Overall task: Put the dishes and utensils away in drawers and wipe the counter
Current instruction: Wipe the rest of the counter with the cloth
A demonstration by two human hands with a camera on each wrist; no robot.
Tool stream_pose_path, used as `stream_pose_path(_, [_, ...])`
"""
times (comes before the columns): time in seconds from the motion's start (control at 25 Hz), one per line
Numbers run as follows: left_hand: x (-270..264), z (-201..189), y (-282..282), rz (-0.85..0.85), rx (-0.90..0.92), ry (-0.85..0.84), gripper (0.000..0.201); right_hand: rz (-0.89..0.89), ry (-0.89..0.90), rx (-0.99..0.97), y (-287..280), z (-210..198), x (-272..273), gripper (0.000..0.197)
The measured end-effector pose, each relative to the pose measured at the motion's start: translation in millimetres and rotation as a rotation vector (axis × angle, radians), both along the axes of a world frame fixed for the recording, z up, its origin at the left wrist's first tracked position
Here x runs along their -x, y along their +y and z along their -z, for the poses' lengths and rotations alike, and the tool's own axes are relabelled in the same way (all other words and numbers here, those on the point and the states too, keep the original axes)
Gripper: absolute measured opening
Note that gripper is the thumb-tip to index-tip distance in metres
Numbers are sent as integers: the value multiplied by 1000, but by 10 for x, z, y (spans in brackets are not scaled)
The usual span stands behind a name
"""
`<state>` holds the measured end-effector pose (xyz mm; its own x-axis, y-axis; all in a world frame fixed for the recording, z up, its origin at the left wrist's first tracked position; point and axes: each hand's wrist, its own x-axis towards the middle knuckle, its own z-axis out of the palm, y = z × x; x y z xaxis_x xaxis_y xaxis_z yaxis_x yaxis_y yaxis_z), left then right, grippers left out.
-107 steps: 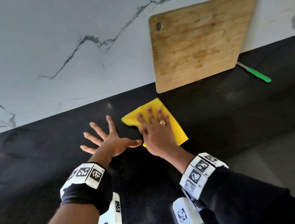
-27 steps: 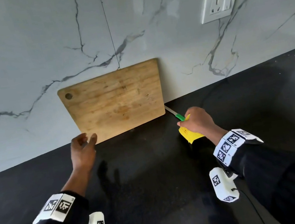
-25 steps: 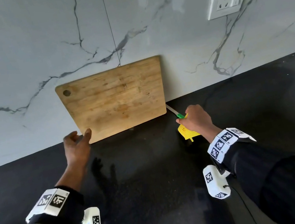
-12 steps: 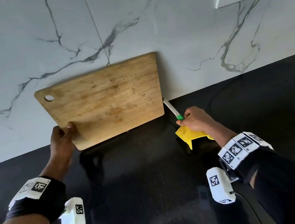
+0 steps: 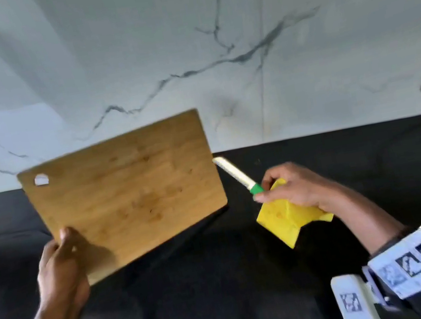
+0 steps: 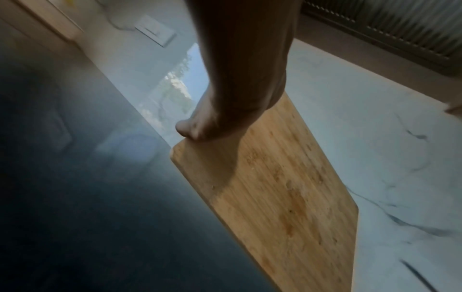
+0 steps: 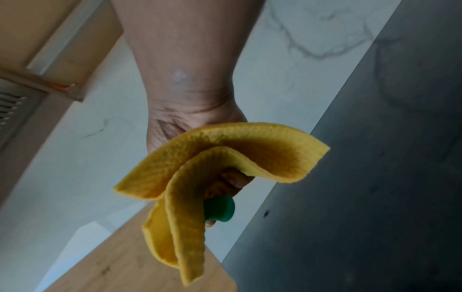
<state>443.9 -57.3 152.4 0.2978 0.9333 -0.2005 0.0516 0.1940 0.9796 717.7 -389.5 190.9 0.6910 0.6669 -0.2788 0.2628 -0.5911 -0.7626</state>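
My left hand (image 5: 61, 258) grips the lower left corner of the wooden cutting board (image 5: 125, 191), thumb on its face, and holds it tilted in the air above the black counter (image 5: 225, 283). The left wrist view shows the same hand (image 6: 200, 128) on the board (image 6: 287, 197). My right hand (image 5: 290, 187) grips a knife (image 5: 237, 175) by its green handle together with the folded yellow cloth (image 5: 287, 219); the white blade points up and left toward the board's right edge. In the right wrist view the cloth (image 7: 200, 177) hangs over the fingers and the green handle end (image 7: 220, 208) pokes out.
A white marble backsplash (image 5: 212, 46) rises behind the counter. A wall socket plate (image 6: 155, 33) and wooden cabinets (image 7: 37, 29) show in the wrist views. Black sleeves and marker bands cover both wrists.
The board has come off the wall and counter, lifted toward me in my left hand. My right hand has raised the knife with the cloth off the counter.
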Motion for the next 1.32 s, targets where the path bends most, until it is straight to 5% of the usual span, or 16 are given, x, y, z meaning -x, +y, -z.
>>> stream_pose_path(0.28, [1408, 245, 1316, -160, 203, 57, 40, -242, 51, 19, 2247, -9, 1439, 29])
stream_pose_path(0.48, [2066, 280, 2166, -262, 289, 103, 29, -217, 144, -9, 3763, 366, 2403, 30])
stream_pose_path(0.64, [2330, 321, 2631, -315, 338, 168, 21, -147, 106, -36, 4356, 653, 2771, 36])
stream_pose_path(0.92, [2475, 399, 2958, -248, 398, 232, 20, -213, -3, -13, 4726, 845, 2985, 46])
stream_pose_path(1.04, [2495, 483, 2974, -207, 388, 293, 62, -161, 66, -79, 4663, 785, 2987, 50])
stream_pose_path(1.24, [2330, 359, 2784, -279, 337, 356, 83, 157, 623, -390, 4126, 611, 2863, 84])
stream_pose_path(1.32, [2105, 271, 2564, -255, 212, 431, 81, 227, 866, -491, 3791, 435, 2727, 71])
